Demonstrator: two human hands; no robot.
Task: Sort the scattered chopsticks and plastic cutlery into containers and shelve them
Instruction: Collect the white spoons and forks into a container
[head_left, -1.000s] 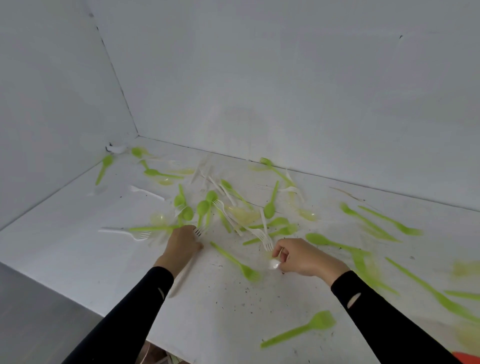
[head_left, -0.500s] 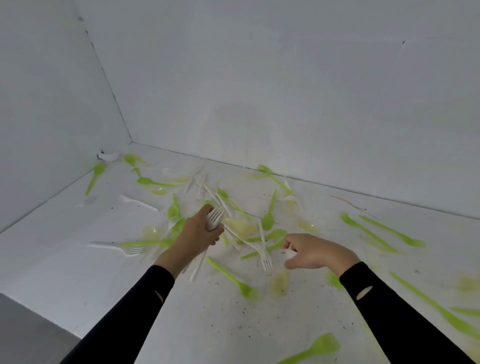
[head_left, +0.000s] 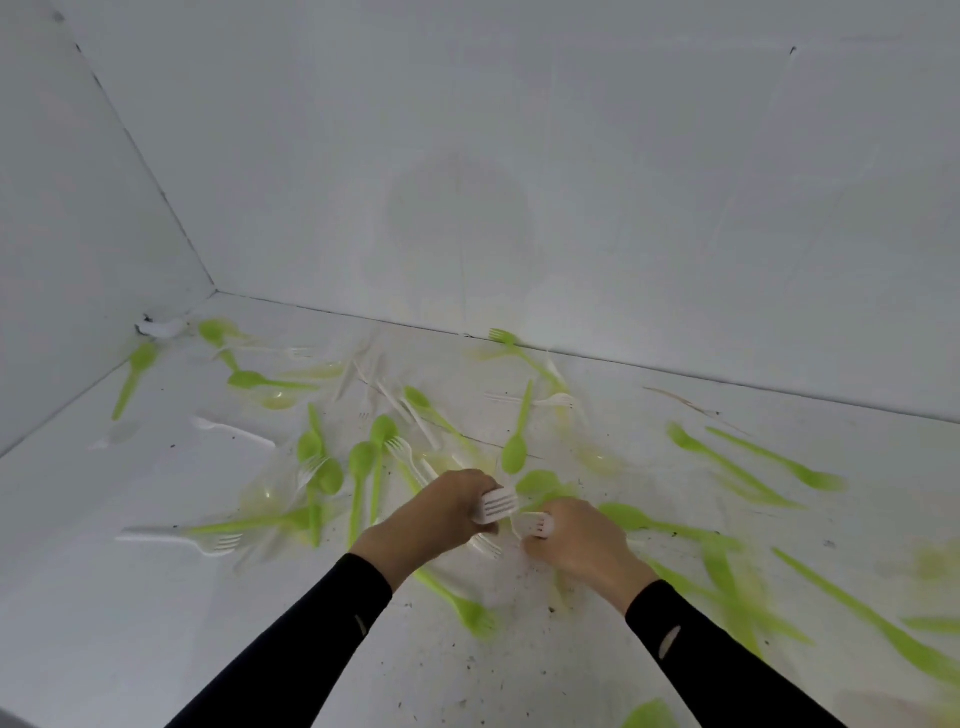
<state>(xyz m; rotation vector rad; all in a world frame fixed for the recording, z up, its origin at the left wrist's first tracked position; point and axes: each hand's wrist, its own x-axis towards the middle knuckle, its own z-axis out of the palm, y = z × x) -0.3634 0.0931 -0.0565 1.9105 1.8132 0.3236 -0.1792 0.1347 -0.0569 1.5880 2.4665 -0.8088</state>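
**White forks held in both hands over scattered cutlery**

A bundle of white forks (head_left: 497, 506) is gripped in the left hand (head_left: 431, 519), tines pointing right. A white utensil (head_left: 535, 524) is pinched in the curled fingers of the right hand (head_left: 584, 545), just beside that bundle. Green spoons (head_left: 515, 452) and a green fork (head_left: 475, 618) are scattered over the white surface (head_left: 156, 597), with other white forks mixed in among them.

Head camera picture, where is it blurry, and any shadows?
Head view: the green cutlery on the right is smeared by motion blur; the white forks in the left hand are sharper; a faint rounded shadow lies on the back wall.
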